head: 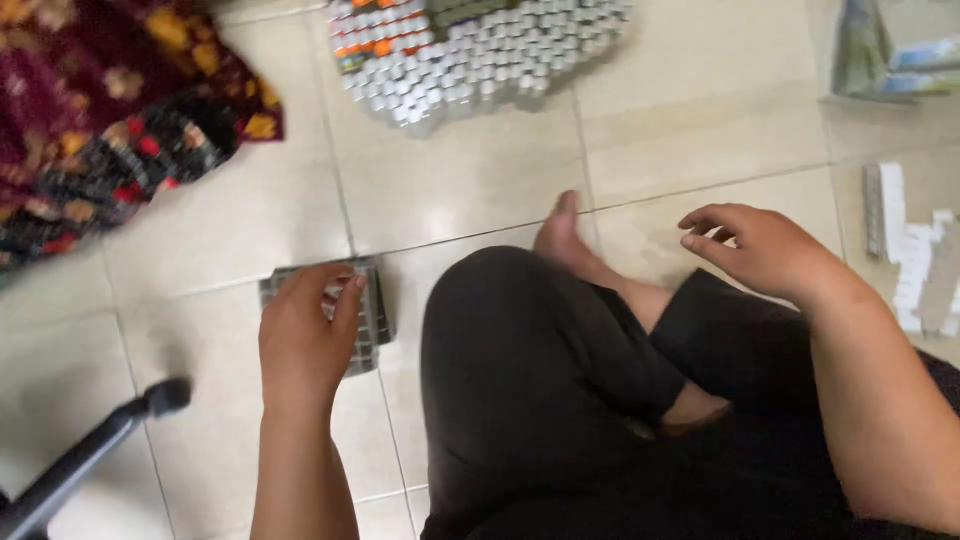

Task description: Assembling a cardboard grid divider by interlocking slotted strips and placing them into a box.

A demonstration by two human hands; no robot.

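Left hand: the left hand [305, 335] lies palm-down on a small grey block of packed cylinders [362, 312] on the floor, fingers curled over its top and near edge, gripping it.
Right hand: the right hand [757, 247] hovers above the floor beyond the knee, fingers loosely bent and slightly spread, holding nothing.
Grey block: it sits on the tiled floor [480, 190] just left of the person's bent leg, partly hidden by the left hand.
Legs: the person sits cross-legged in dark trousers [530, 380], with one bare foot [565, 240] pointing forward between the two hands.
Large pile: a broad bundle of small white and silvery tubes [480, 50], some with orange ends, lies well ahead at the top of the view.
Right edge: stacks of white boxes [915, 260] lie near the right hand; a clear package [880, 55] sits in the top corner.
Left edge: a dark red patterned cloth [100, 110] lies at upper left, and a black rod [90, 450] at lower left.
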